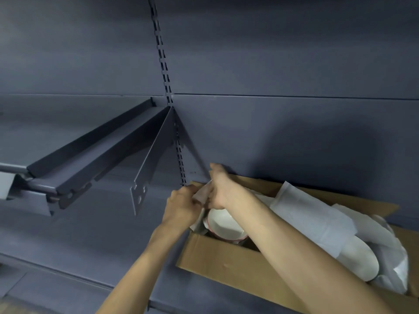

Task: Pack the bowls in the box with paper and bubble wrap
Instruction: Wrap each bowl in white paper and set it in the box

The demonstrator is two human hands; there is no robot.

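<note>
- At the far left you have the dark grey shelf brackets [145, 155], which stand out from the back panel [294, 132] of the shelving unit. They are well apart from your hands.
- The slotted upright rail [162, 57] runs down the panel to a point just behind the left corner of the box.
- Your left hand [181, 208] is at the left end of the cardboard box [226, 264]. Its fingers are curled and they pinch the edge of a sheet of white paper [201, 192].
- Your right hand [223, 189] is just beside the left one, a little higher, and its arm crosses over the box. Its fingers also grip the same white paper, so both hands are closed on it and they almost touch each other.
- The white bowl with a red rim [223, 225] lies inside the box, directly below your two hands, tilted with its opening toward you. The paper you hold hangs down at the left side of it.
- More to the right, a larger sheet of white wrapping paper [313, 214] lies across the box.
- At the right end of the box, a second white bowl [360, 259] stands on its edge, partly covered with the paper.
- I cannot tell if bubble wrap is among the white material there.
</note>
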